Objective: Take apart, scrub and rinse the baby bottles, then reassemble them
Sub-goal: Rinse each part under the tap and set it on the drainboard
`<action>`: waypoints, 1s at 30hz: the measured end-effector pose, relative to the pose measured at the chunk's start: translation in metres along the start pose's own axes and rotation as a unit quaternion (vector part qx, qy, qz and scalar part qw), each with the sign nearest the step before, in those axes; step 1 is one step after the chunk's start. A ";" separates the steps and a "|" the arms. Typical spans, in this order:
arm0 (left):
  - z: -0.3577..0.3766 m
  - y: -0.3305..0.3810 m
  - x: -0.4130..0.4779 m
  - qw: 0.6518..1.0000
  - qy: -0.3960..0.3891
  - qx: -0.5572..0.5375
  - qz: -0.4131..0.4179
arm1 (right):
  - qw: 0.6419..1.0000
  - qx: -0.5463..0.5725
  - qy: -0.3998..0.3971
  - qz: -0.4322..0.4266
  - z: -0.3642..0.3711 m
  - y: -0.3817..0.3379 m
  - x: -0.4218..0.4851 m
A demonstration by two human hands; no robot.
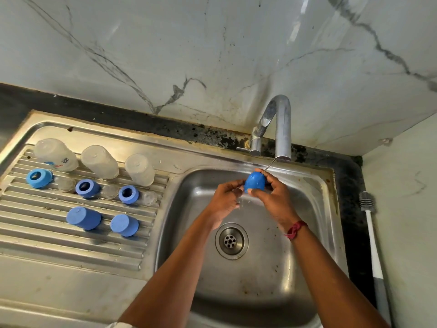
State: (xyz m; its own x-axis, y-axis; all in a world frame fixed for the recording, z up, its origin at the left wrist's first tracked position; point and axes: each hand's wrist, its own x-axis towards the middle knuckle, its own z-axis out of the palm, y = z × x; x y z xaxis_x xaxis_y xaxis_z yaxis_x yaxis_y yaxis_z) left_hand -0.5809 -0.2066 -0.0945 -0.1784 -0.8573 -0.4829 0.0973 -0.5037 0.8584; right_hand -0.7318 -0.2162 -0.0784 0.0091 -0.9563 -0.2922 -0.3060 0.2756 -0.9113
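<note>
Water (269, 165) trickles onto blue cap (255, 182): right hand (275, 200) clasps it, left hand (224, 198) seemingly pinches too; slick plastic could shoot into the sink (307, 245).

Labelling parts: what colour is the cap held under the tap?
Blue: the cap shows clearly in the head view.

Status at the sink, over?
Hands: left hand and right hand both grip the blue cap, under the tap stream. Two caps, three rings, three bottles on the drainboard. Nothing in the way.
</note>
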 end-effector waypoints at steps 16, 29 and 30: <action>0.002 -0.009 0.001 0.990 0.008 -0.136 -0.045 | 0.995 -0.084 0.035 -0.043 0.004 0.002 -0.001; 0.004 -0.001 -0.002 0.982 0.059 -0.148 0.099 | 0.992 0.120 0.005 0.033 -0.002 -0.002 -0.002; 0.003 -0.002 -0.003 0.981 0.060 -0.152 0.105 | 0.992 0.114 -0.008 0.046 -0.001 -0.003 -0.002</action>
State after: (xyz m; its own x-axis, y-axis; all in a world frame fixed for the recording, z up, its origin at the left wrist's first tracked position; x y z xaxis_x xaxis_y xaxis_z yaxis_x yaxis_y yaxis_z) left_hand -0.5832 -0.2031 -0.0943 -0.0077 -0.9425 -0.3341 0.4097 -0.3078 0.8587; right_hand -0.7322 -0.2154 -0.0748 0.0065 -0.9248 -0.3805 -0.0834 0.3787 -0.9218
